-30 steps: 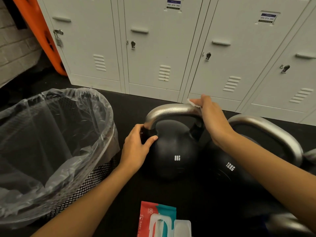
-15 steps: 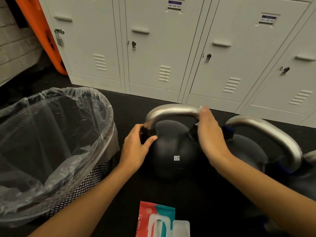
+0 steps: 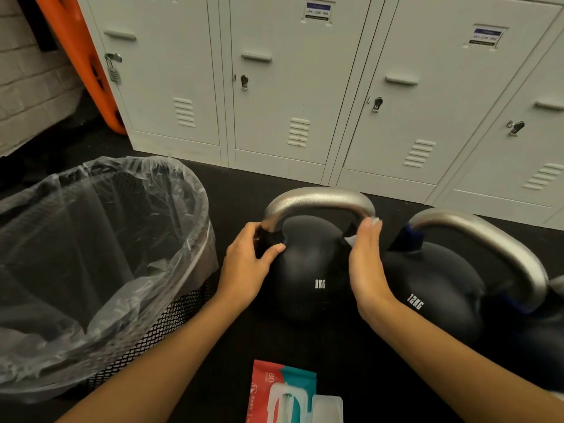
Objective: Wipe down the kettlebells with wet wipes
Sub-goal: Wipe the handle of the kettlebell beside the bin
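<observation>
Grip check: my right hand (image 3: 367, 264) pinches the wet wipe (image 3: 351, 239), now slid down from the handle's top to its right base; my left hand (image 3: 248, 264) steadies the 8KG kettlebell (image 3: 308, 282) on the floor. Handle nearly done, I judge.

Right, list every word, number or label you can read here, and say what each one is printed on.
"8KG": white print on the black round kettlebell with a silver handle.
"12KG": white print on the larger black kettlebell beside it.
"80": on the red and teal wet wipe pack; its smaller print is too blurred to read.
White paper labels with a purple band on the grey metal locker doors: too blurred to read.
</observation>
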A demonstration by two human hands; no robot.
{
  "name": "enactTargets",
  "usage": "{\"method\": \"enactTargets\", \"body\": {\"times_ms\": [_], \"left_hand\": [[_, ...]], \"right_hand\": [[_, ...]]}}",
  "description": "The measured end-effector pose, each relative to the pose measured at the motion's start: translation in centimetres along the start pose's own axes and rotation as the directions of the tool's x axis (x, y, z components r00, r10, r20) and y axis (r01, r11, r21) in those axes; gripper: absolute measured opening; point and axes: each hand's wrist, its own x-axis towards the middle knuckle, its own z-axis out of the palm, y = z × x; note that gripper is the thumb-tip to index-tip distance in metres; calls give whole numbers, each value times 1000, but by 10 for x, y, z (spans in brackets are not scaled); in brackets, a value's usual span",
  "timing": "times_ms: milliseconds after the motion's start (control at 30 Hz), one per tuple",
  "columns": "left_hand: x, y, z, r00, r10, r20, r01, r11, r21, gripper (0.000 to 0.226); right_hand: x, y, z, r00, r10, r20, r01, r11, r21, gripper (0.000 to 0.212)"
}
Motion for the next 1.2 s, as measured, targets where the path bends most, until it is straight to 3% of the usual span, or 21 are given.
{"method": "enactTargets", "body": {"times_ms": [100,200,333,467,567,700,867,967,1100,1200], "left_hand": [[0,1,0,1000,-1,5,1,1000,-6,35],[0,1,0,1000,-6,5,6,1000,-10,36],[-1,2,0,1000,-6,10,6,1000,-15,37],[-1,2,0,1000,-2,-2,2,1000,-13,35],[-1,2,0,1000,-8,0,8,1000,-14,34],[-1,3,1,1000,-16,2,16,1000,-24,35],[-2,4,0,1000,-20,10,21,999,-25,35],[-2,4,0,1000,-16,10,16,1000,-14,36],[-2,4,0,1000,-18,5,18,1000,-22,36],[-2,5,0,1000,-24,15,24,1000,-19,37]], "right_hand": [[2,0,4,991,135,18,-136,985,107,80],[-2,-11,6,999,35,-36,-31,995,99,65],[0,-21,4,979,-199,-45,198,980,-19,62],[20,-18,-6,991,84,-103,-68,986,151,67],[15,-6,-12,972,236,-12,-219,918,332,66],[9,-3,-5,969,243,-31,-205,875,439,68],[21,-22,-3,987,60,-150,-12,953,304,56],[32,-15,-7,976,158,-148,-105,945,311,60],[33,-7,-13,946,323,-28,-282,864,417,65],[40,-17,-23,962,267,-58,-227,900,372,70]]}}
